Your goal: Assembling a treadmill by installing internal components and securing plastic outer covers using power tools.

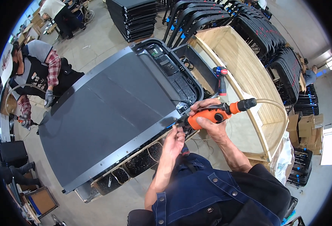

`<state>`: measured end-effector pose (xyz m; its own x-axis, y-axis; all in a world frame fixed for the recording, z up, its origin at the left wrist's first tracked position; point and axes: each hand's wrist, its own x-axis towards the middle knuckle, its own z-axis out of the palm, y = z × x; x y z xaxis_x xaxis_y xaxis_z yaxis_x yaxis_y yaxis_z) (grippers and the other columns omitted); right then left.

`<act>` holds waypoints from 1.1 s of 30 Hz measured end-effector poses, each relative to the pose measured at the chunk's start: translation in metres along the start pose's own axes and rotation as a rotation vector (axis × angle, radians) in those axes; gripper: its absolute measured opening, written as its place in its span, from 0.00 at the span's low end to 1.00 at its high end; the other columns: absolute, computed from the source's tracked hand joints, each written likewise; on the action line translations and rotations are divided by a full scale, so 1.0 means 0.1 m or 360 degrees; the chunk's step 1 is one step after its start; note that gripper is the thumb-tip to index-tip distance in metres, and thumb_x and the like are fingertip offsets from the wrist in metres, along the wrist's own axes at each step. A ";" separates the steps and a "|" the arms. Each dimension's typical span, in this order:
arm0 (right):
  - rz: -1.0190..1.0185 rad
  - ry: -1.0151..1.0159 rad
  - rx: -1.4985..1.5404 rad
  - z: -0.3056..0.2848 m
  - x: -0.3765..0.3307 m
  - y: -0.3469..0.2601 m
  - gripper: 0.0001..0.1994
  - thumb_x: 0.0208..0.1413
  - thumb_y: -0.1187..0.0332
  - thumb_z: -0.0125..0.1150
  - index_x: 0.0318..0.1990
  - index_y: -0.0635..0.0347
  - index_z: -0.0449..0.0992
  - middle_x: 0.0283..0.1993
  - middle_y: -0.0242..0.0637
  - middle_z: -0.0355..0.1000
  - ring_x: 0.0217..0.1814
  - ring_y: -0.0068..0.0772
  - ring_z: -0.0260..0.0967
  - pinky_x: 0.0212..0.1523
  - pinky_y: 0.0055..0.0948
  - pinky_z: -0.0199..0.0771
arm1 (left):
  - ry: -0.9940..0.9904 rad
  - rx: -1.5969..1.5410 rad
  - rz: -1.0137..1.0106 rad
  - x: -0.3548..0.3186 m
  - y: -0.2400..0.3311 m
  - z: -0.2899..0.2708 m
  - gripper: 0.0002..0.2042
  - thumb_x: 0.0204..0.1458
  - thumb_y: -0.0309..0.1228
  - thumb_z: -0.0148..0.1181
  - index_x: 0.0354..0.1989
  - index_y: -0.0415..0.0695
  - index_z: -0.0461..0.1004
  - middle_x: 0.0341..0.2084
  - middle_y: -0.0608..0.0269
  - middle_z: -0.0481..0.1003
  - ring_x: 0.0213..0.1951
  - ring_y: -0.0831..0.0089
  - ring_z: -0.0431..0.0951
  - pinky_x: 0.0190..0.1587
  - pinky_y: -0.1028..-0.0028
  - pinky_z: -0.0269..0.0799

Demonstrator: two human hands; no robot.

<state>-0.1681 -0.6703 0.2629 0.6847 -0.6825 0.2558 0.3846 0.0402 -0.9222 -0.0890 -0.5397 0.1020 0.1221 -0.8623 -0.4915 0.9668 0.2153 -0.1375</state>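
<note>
My right hand (212, 127) is wrapped round an orange air screwdriver (208, 116) with a black end and a hose. Its tip points left, at the near side rail of a treadmill deck (109, 101). By that tip and the rail's edge, my left hand (174, 141) is pinched closed. Whatever lies between its fingertips is too small to make out. The deck has a black belt between grey side rails (124, 153). At its far right end is an open motor bay (166, 69) with a circuit board and wires.
A red-and-black cordless driver (221, 81) rests beside a large wooden crate (245, 49). Across the deck, a gloved co-worker (41, 75) holds another air tool (24, 121). Black trays (136, 164) hold small parts beneath the near rail. Stacked black panels (132, 17) and frames (196, 15) stand behind.
</note>
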 end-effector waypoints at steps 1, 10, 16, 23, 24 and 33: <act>0.0012 -0.0041 -0.0083 0.04 0.07 -0.05 0.20 0.51 0.80 0.70 0.51 0.63 0.70 0.49 0.48 0.77 0.49 0.37 0.79 0.52 0.38 0.82 | -0.0117 -0.0249 -0.0160 0.13 0.01 0.03 0.10 0.66 0.37 0.57 0.42 0.43 0.71 0.30 0.68 0.70 0.29 0.81 0.67 0.27 0.81 0.66; 0.0229 -0.0339 -0.0538 0.37 0.43 -0.02 0.19 0.47 0.77 0.72 0.48 0.64 0.75 0.46 0.40 0.79 0.47 0.26 0.78 0.50 0.29 0.80 | 0.0058 -0.0204 -0.0034 0.35 0.00 0.23 0.13 0.66 0.41 0.56 0.47 0.44 0.71 0.30 0.69 0.71 0.27 0.80 0.70 0.23 0.85 0.67; 0.0232 -0.0537 -0.0419 0.43 0.37 0.23 0.19 0.48 0.79 0.71 0.48 0.62 0.74 0.48 0.40 0.77 0.50 0.31 0.78 0.52 0.33 0.79 | 0.0250 0.0009 0.0035 0.17 -0.07 0.12 0.11 0.67 0.40 0.56 0.45 0.45 0.72 0.29 0.67 0.73 0.26 0.77 0.72 0.26 0.80 0.69; 0.0215 -0.0726 -0.0571 0.53 0.41 0.30 0.17 0.48 0.81 0.70 0.45 0.61 0.74 0.46 0.38 0.77 0.51 0.33 0.78 0.54 0.35 0.79 | 0.0111 0.0224 0.0036 -0.43 -0.01 -0.15 0.15 0.69 0.39 0.51 0.47 0.38 0.74 0.35 0.57 0.76 0.35 0.68 0.74 0.38 0.73 0.73; 0.0209 -0.0728 -0.0572 0.53 0.41 0.30 0.17 0.48 0.81 0.70 0.45 0.61 0.74 0.46 0.38 0.77 0.51 0.33 0.78 0.54 0.35 0.79 | 0.0084 0.0243 0.0049 -0.51 0.00 -0.18 0.16 0.69 0.40 0.50 0.49 0.38 0.73 0.37 0.57 0.75 0.36 0.69 0.74 0.39 0.72 0.74; 0.0266 -0.0648 -0.0588 0.44 0.43 0.34 0.15 0.47 0.80 0.69 0.44 0.63 0.75 0.45 0.38 0.78 0.51 0.30 0.77 0.54 0.34 0.77 | -0.0243 0.0187 0.0161 -0.90 0.02 -0.25 0.18 0.68 0.40 0.53 0.54 0.36 0.73 0.33 0.67 0.69 0.36 0.76 0.70 0.39 0.76 0.71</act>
<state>-0.0982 -0.6657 0.2558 0.9290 -0.3495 0.1216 0.0592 -0.1841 -0.9811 -0.1039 -0.4507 0.1244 0.2439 -0.9004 -0.3602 0.9663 0.2572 0.0112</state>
